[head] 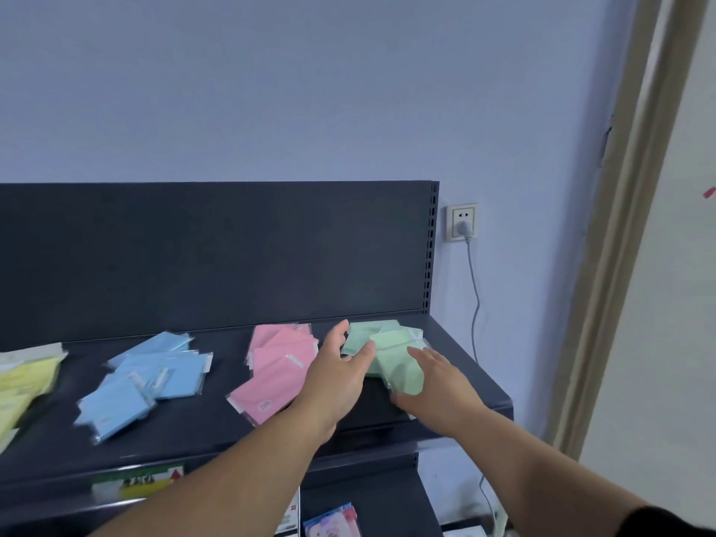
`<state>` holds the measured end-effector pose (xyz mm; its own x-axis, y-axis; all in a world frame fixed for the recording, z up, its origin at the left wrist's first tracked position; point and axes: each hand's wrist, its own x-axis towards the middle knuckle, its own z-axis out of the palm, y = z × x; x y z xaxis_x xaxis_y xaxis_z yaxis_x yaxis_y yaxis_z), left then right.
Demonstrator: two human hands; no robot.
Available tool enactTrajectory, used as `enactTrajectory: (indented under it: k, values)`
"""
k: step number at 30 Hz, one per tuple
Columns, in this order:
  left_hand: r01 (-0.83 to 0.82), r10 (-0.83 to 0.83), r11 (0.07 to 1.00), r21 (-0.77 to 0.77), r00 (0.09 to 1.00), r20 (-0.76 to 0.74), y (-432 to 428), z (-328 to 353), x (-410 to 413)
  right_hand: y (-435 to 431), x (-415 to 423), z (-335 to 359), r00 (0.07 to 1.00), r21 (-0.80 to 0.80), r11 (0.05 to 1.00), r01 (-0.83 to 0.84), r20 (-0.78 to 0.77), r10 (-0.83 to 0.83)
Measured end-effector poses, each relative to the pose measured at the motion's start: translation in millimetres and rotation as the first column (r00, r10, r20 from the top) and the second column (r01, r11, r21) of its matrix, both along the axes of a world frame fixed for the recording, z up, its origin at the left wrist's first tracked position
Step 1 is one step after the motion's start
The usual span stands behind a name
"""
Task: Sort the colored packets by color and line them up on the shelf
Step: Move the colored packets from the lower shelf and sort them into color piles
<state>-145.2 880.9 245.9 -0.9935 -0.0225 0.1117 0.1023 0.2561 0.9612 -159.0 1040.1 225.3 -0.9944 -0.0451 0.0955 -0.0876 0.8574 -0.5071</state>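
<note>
On the dark shelf point(217, 428) lie four loose piles of flat packets: yellow point(23, 381) at the far left, blue point(143, 377), pink point(279, 366), and green point(391, 350) at the right end. My left hand point(341, 374) lies flat with fingers spread, its fingertips touching the left side of the green pile. Over the pile's front right part my right hand point(434, 385) rests palm down, fingers apart. Neither hand grips a packet. The picture is blurred by motion.
The shelf's dark back panel point(217, 253) rises behind the piles. A wall socket point(462, 222) with a plugged-in grey cable sits just right of the shelf. A lower shelf holds other goods point(333, 521). A door frame point(635, 211) stands at the right.
</note>
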Motion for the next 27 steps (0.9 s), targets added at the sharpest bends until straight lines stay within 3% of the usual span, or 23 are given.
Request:
enactTrajectory:
  k: [2, 5, 8, 11, 19, 27]
  values:
    - [-0.029, 0.028, 0.997, -0.065, 0.999, -0.025, -9, -2, 3, -8, 0, -2, 0.999, 0.018, 1.000, -0.006, -0.032, 0.007]
    - [-0.150, 0.122, 0.941, -0.302, 0.986, -0.111, -32, -4, 8, -28, 2, 0, 0.996, 0.059, 0.998, -0.033, -0.077, 0.037]
    - [-0.306, 0.209, 0.748, -0.589, 0.951, -0.228, -67, -5, 15, -57, 8, 4, 0.992, 0.100, 0.992, -0.071, -0.096, 0.081]
    - [-0.347, 0.300, 0.567, -0.747, 0.932, -0.204, -108, -8, 31, -96, 19, 7, 0.983, 0.145, 0.983, -0.110, -0.131, 0.129]
    - [-0.435, 0.535, 0.376, -0.818, 0.823, -0.192, -260, -21, 121, -262, 70, 5, 0.924, 0.180, 0.930, -0.320, -0.160, 0.348]
    - [-0.512, 0.772, 0.266, -0.817, 0.620, -0.137, -441, -43, 277, -461, 175, -16, 0.772, 0.209, 0.770, -0.602, -0.092, 0.629]
